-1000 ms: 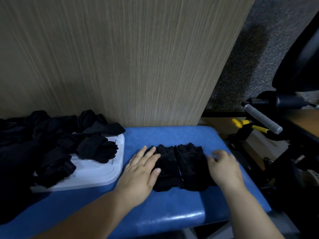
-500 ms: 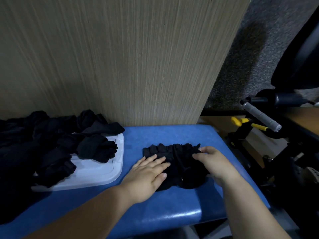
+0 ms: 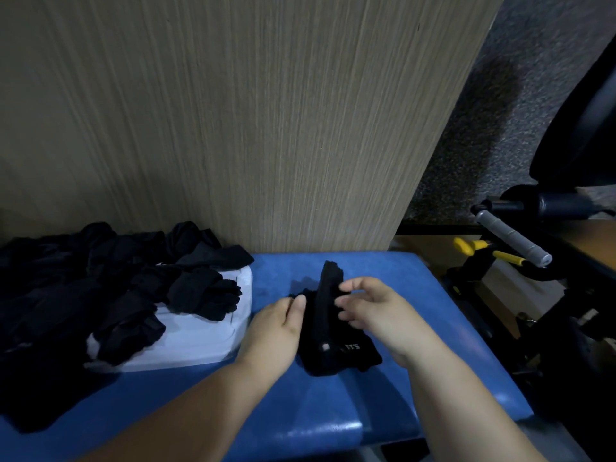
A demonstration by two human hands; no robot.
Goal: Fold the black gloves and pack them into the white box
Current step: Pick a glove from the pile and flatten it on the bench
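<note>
Left hand (image 3: 276, 325) holds the left edge of the black gloves (image 3: 328, 331), thumb on top and fingers tucked under the fabric, while the right hand (image 3: 373, 311) pinches the raised fold with curled fingers. The gloves are soft knit, half folded with one flap upright and small white print near the cuff, lying mid blue padded desk (image 3: 333, 428). Just left sits the white box (image 3: 200, 345), smooth plastic with rounded corners, heaped with a limp glove pile (image 3: 133, 295).

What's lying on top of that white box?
A heap of black gloves lies over the white box; its inside and left part are covered, so unseen.
</note>
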